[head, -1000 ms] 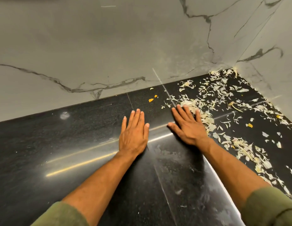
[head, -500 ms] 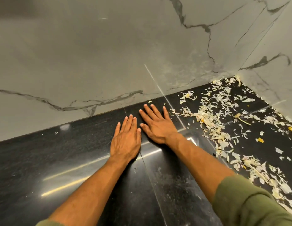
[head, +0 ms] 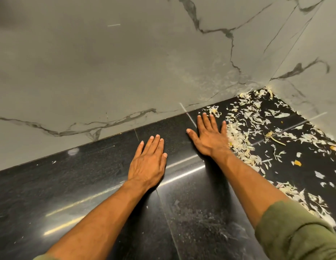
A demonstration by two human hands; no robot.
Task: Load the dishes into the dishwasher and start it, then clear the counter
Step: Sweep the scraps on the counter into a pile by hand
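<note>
Both my hands lie flat on the black stone counter (head: 73, 184). My left hand (head: 147, 161) rests palm down near the middle, fingers straight and together. My right hand (head: 208, 136) is flat a little farther back, fingers spread, its outer edge against a band of pale vegetable peel scraps (head: 240, 141). More scraps (head: 276, 117), white with a few yellow bits, are strewn over the counter's right part up to the corner. Neither hand holds anything. No dishes or dishwasher are in view.
A grey marble-veined wall (head: 125, 62) rises right behind the counter, and a second wall (head: 317, 81) closes the corner at the right. A seam (head: 163, 209) runs through the counter between my forearms.
My right hand swept left beside my left hand half a second ago, then moved back right and farther from me to the edge of the scraps. My left hand stayed almost in place.
</note>
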